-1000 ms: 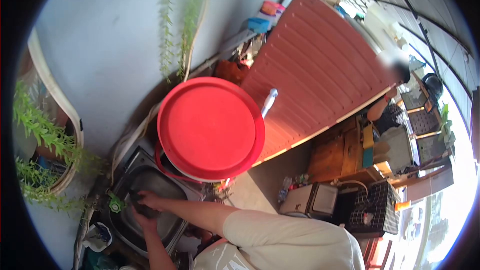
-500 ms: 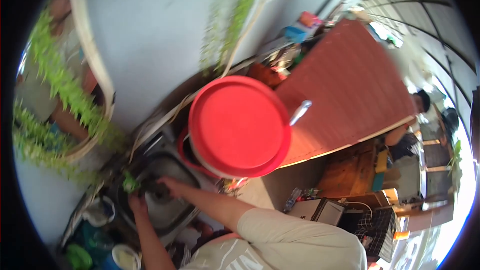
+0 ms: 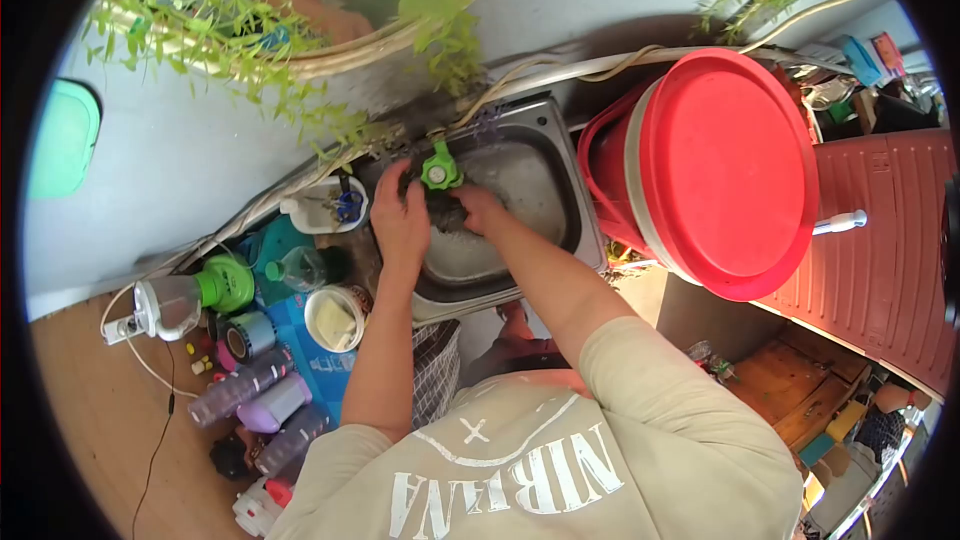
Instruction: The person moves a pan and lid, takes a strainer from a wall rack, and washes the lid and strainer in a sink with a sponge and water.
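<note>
A steel sink (image 3: 555,270) lies in front of me, with a tap bearing a green handle (image 3: 438,172) at its back edge. My left hand (image 3: 402,220) is raised over the sink's left rim, just left of the tap; its fingers are stretched and apart, with nothing visible in them. Below and right of the green handle, my right hand (image 3: 482,211) reaches into the basin with its fingers curled in. A dark shape (image 3: 446,215) lies at those fingertips, under the tap; I cannot make out what it is.
To the right stands a red bucket (image 3: 610,165) with a red lid (image 3: 735,170). On the left are a white container (image 3: 330,202), a plastic bottle (image 3: 297,268), a white tub (image 3: 335,320) and a green-based blender (image 3: 227,283). Hanging plants (image 3: 290,105) trail above the sink.
My view has turned left and levelled, so the sink is now central. Both hands stay by the tap; the left one now shows raised beside the green handle.
</note>
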The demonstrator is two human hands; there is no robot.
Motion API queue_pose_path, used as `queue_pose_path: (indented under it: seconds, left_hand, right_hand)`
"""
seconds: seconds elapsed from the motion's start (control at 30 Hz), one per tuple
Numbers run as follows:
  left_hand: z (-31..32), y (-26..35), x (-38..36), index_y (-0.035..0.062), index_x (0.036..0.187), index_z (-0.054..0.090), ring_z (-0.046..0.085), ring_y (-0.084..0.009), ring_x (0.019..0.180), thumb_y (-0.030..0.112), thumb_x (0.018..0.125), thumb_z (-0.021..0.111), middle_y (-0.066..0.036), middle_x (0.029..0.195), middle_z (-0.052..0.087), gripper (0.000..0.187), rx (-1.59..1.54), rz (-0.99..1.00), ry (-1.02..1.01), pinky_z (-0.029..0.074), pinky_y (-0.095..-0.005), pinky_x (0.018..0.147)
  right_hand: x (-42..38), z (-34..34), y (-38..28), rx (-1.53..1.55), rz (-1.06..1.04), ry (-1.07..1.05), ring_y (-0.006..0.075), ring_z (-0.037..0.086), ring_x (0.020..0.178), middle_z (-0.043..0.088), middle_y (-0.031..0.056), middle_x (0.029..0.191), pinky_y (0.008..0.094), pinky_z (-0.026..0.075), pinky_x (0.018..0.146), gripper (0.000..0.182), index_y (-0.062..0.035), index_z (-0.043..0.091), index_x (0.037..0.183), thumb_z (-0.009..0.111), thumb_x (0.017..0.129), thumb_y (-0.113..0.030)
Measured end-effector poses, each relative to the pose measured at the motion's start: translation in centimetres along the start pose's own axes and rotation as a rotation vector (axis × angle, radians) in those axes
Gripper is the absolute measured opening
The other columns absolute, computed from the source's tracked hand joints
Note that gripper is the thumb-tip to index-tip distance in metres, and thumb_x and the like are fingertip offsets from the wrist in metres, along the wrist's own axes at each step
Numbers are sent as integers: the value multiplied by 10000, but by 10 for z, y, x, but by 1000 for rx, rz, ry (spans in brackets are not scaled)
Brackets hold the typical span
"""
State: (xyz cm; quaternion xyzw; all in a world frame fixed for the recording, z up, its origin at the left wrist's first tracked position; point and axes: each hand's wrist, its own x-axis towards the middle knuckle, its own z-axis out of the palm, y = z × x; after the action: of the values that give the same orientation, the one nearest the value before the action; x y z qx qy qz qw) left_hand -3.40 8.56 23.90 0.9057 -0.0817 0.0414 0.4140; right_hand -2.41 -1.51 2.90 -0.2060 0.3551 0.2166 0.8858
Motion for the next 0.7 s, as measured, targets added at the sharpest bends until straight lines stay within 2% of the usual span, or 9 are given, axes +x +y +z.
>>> queue_pose_path:
  seconds: [0.07,0.13,0.23,0.3,0.37,0.4,0.5,0.63,0.7]
  left_hand:
    - [3,27,5,56,1178,618,668,-300,764,231,826,653,-171,914,686,394,-58,-37,122,522,-366,707]
    - [1,60,8,58,1181,607,677,-346,848,323,815,665,-196,947,683,456,370,88,-38,534,-415,741]
    - [6,71,21,65,1140,616,658,-392,894,367,806,672,-249,938,670,453,536,-90,-275,531,-445,780]
    - [8,60,25,73,1107,631,657,-377,886,264,789,675,-228,989,662,373,520,-110,-308,532,-440,787]
    - [7,44,24,72,1101,637,633,-365,901,146,754,660,-194,1065,637,355,504,312,-320,517,-435,816]
    - [8,37,21,70,1082,643,607,-352,899,52,727,631,-171,1097,612,355,515,371,-345,500,-434,841]
    - [-13,27,14,95,1265,560,580,-350,1075,28,741,641,-190,1231,568,535,226,492,-289,472,-413,935]
    - [-5,-33,-28,104,1346,490,616,-308,1038,10,732,647,-177,1232,579,641,-199,161,-99,484,-393,916]
    - [35,-98,-60,47,1349,467,622,-286,1042,12,769,625,-184,1259,566,601,-125,-151,-95,483,-361,919]
  right_hand:
    - [-54,43,-20,-240,-73,153,270,631,1008,634,125,1145,392,506,849,320,-25,579,1158,552,918,-234]
    - [-76,54,-32,-497,-147,303,260,623,1018,623,125,1158,385,505,836,322,-33,571,1172,556,920,-233]
    - [-66,43,-37,-586,-225,175,239,610,997,616,123,1141,360,494,804,342,-55,543,1210,573,913,-221]
    - [-50,28,-28,-278,-177,-25,220,604,950,620,99,1111,356,476,810,319,-61,564,1182,592,892,-191]
    - [-56,29,-24,-533,-244,87,218,605,953,630,102,1102,357,475,805,258,-53,603,1120,581,883,-152]
    - [-63,25,-22,-742,-432,35,223,610,953,649,116,1074,361,482,789,271,-45,623,1109,596,849,-115]
    - [-87,30,-34,-1573,-562,222,350,615,1007,644,200,1097,414,487,842,341,-44,635,1123,634,792,-124]
    - [-95,8,-36,-1672,-692,208,387,582,1037,627,214,1113,424,482,864,304,-31,655,1067,645,780,-132]
    - [-91,-10,-35,-1647,-1028,28,324,638,882,662,153,949,390,492,818,204,-7,662,968,662,785,-98]
